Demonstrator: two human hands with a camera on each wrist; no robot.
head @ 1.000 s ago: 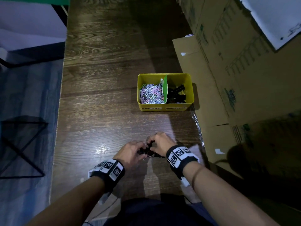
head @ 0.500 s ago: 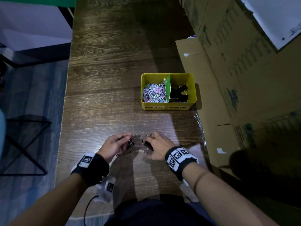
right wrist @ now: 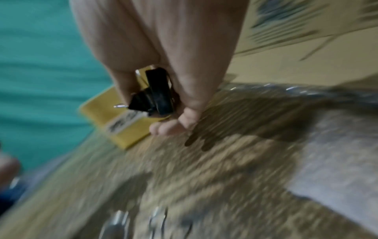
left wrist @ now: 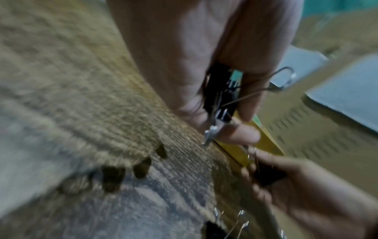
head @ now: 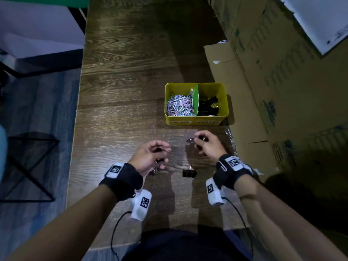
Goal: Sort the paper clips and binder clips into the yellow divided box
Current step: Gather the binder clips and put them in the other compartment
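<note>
A dark wooden table runs away from me, with cardboard boxes stacked along its right side. My left hand curls round a black binder clip, its wire handles poking out past the fingertips. My right hand pinches two more binder clips between thumb and fingers, so I judge each hand carries its own load to save trips. Just beyond the right hand's grip sits the yellow divided box; a green divider keeps the pastel paper clips on the left and the black binder clips on the right. Between and behind both grips, one binder clip lies on the table, not yet collected.
</note>
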